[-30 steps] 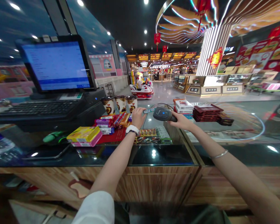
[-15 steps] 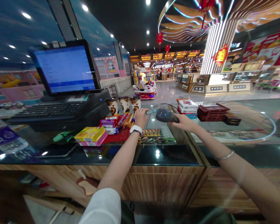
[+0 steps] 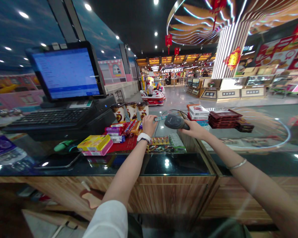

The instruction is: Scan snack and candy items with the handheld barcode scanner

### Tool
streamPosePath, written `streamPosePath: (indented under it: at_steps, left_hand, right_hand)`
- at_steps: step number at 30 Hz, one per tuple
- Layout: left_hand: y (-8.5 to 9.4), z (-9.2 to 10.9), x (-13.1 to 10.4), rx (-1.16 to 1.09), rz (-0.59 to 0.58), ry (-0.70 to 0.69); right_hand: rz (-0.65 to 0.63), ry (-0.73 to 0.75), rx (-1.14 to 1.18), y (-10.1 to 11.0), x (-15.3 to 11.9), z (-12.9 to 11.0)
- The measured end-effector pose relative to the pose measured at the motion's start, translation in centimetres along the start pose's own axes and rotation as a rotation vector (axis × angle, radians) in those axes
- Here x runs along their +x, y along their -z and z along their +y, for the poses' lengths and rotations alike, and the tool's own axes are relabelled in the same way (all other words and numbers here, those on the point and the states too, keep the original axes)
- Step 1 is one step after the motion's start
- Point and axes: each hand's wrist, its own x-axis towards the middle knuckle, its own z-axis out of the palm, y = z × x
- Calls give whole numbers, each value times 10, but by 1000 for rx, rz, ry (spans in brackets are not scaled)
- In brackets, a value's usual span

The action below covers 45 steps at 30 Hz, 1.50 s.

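My right hand (image 3: 194,129) is wrapped round the handle of a dark barcode scanner (image 3: 173,122), whose head points left. Facing it, my left hand (image 3: 149,125) grips a small light-blue pack (image 3: 160,118) that carries a barcode label. A small gap separates scanner and pack. Left of my left hand, colourful snack bars (image 3: 114,130) lie on a red sheet (image 3: 127,144). Three patterned cups (image 3: 131,111) stand behind them. A yellow box (image 3: 94,142) rests on a pink one nearer the counter edge.
A monitor (image 3: 66,74) and keyboard (image 3: 48,118) occupy the left, with a water bottle (image 3: 8,150) and a tablet-like device (image 3: 59,161) in front. Stacked white boxes (image 3: 198,111) and dark red packets (image 3: 224,119) sit to the right.
The view has shifted slightly, and the blue light on top of the scanner no longer shows. Both hands keep their holds.
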Motion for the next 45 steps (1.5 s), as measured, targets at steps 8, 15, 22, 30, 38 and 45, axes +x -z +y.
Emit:
streamPosePath:
  at_steps: [8, 15, 22, 30, 38, 45]
  left_hand:
    - [0, 0, 0, -2, 4, -18]
    - [2, 2, 0, -17, 7, -11]
    - [3, 2, 0, -22, 9, -19]
    - [1, 9, -2, -39, 5, -72]
    - [1, 15, -3, -66, -26, -96]
    - [3, 16, -3, -83, -31, -120]
  right_hand:
    - [27, 95, 76, 2, -2, 6]
    - [16, 304, 197, -3, 1, 6]
    - [-13, 313, 103, -12, 5, 34]
    - [-56, 231, 27, -18, 8, 75]
    - [-182, 286, 29, -17, 8, 78]
    - [-261, 236, 97, -10, 8, 77]
